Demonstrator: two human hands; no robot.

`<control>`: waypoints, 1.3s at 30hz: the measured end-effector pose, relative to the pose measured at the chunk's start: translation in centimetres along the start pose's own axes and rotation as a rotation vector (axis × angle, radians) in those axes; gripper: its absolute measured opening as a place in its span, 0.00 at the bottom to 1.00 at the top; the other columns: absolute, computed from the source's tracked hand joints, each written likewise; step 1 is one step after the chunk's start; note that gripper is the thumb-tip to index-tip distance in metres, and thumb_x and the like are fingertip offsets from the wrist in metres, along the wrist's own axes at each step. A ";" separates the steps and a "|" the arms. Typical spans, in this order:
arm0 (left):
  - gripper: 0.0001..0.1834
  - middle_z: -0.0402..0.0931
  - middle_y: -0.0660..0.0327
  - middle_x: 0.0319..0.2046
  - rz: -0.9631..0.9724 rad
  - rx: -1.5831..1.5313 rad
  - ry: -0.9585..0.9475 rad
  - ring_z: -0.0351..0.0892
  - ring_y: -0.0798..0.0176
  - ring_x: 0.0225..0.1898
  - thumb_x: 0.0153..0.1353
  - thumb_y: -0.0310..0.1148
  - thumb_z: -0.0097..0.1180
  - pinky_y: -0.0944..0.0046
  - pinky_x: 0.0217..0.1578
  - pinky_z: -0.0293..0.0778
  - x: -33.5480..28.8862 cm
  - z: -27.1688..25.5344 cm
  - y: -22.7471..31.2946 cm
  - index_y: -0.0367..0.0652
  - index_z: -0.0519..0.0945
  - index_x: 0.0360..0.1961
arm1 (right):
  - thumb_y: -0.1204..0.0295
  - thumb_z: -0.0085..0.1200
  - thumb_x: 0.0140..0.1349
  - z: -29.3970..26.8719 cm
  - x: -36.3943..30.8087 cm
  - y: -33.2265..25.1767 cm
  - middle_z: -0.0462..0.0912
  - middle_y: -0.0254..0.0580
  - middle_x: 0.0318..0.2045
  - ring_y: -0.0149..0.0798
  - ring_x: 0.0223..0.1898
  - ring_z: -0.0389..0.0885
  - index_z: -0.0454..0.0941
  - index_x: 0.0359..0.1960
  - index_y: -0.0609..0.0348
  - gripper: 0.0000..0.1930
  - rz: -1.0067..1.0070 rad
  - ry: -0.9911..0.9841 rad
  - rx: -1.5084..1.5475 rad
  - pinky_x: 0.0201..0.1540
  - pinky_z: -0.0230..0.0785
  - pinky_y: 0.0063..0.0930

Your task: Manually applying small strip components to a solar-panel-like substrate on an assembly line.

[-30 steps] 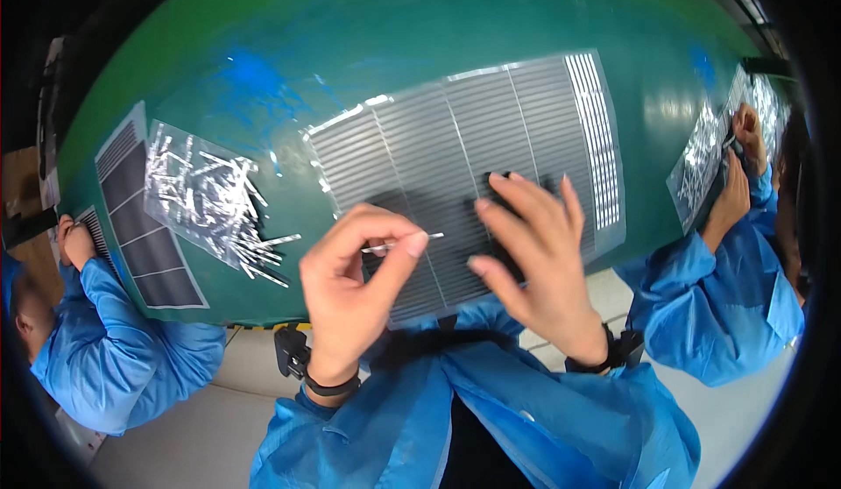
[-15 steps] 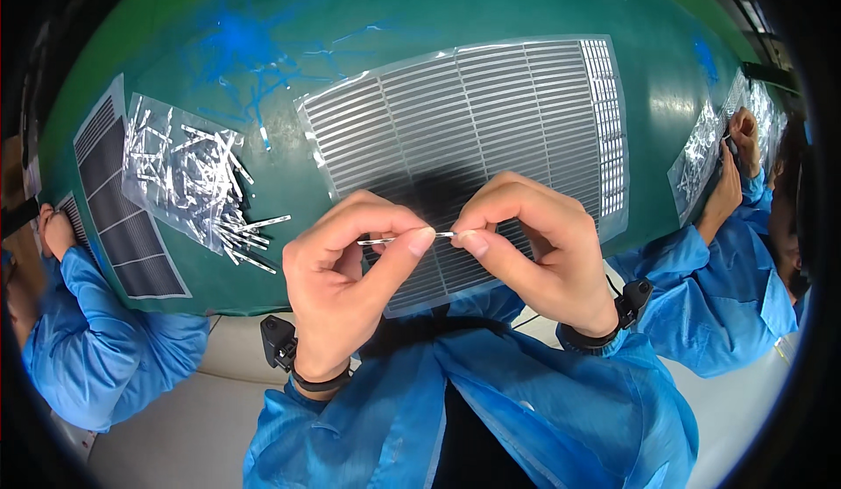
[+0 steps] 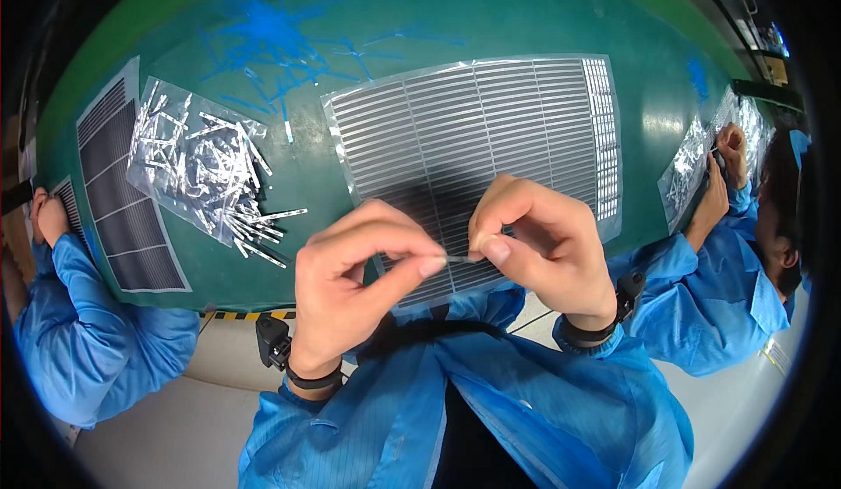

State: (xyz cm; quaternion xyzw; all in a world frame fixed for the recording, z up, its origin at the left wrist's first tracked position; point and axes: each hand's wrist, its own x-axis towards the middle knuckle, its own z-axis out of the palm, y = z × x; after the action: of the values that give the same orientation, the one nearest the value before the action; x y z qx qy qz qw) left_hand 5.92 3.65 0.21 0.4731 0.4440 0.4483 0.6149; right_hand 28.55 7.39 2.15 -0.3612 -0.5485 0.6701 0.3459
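Note:
A thin, pale strip spans the small gap between my two hands, above the near part of a sheet. My left hand pinches its left end between thumb and forefinger. At the other end, the thumb and forefinger of my right hand are closed on it. Beneath them lies a clear sheet with rows of dark grey strips and a black-and-white column along its right side. My fingers hide most of the held strip.
Left of my hands, a clear bag holds black-and-white strips; several spill out. Farther left lies another dark striped sheet. Thin blue film scraps are heaped at the back of the green table. Co-workers in blue sit at both sides.
Both hands sit slightly lower and farther right in view, with the background shifted too. The patterned strip end that stuck out behind my left fingers no longer shows; a pale stretch spans the fingertips.

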 end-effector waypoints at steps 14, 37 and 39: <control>0.08 0.83 0.54 0.40 0.120 -0.065 0.036 0.81 0.65 0.40 0.55 0.13 0.68 0.69 0.38 0.75 -0.5 0.1 0.3 0.32 0.87 0.36 | 0.81 0.62 0.65 0.5 0.1 -2.3 0.86 0.41 0.33 0.34 0.35 0.84 0.84 0.39 0.67 0.03 -0.039 -0.022 -0.235 0.38 0.75 0.27; 0.10 0.89 0.59 0.36 0.286 0.382 0.027 0.84 0.64 0.33 0.49 0.18 0.71 0.66 0.38 0.72 0.8 -0.3 2.7 0.39 0.90 0.34 | 0.83 0.68 0.57 0.6 0.7 -3.0 0.83 0.45 0.32 0.44 0.34 0.83 0.81 0.36 0.66 0.08 -0.224 0.015 -0.503 0.37 0.74 0.33; 0.10 0.89 0.59 0.38 0.256 0.346 -0.011 0.81 0.64 0.35 0.52 0.19 0.71 0.66 0.39 0.72 0.7 -0.9 3.0 0.39 0.91 0.36 | 0.83 0.68 0.57 0.6 1.4 -3.5 0.83 0.44 0.32 0.44 0.34 0.83 0.81 0.36 0.65 0.08 -0.215 0.007 -0.528 0.37 0.75 0.33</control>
State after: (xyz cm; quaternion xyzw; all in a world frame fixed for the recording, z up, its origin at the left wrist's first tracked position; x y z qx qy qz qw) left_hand 4.78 4.92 2.93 0.6267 0.4471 0.4372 0.4651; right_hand 27.60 8.83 5.49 -0.3812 -0.7380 0.4621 0.3107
